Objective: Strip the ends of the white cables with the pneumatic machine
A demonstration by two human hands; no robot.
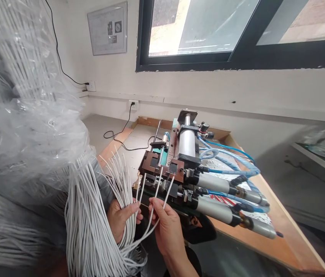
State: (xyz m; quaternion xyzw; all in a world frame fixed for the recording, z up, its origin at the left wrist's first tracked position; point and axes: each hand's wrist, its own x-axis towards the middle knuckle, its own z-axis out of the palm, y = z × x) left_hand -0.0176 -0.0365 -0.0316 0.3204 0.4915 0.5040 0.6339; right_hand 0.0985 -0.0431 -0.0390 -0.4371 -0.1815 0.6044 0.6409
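My left hand is closed around a bundle of thin white cables, their loose ends fanning upward. Pinched in my right hand are two white cables, spread slightly apart. Their tips reach up to the dark jaws of a pneumatic machine; whether they touch the jaws I cannot tell. Below my hands, these cables curve back into a large hanging bundle at the left. Another cable or two stand up between my two hands.
Plastic-wrapped cable bundles fill the left side. Silver air cylinders and blue hoses stick out to the right over a wooden-edged table. A black power cord crosses the tabletop behind. A window is above.
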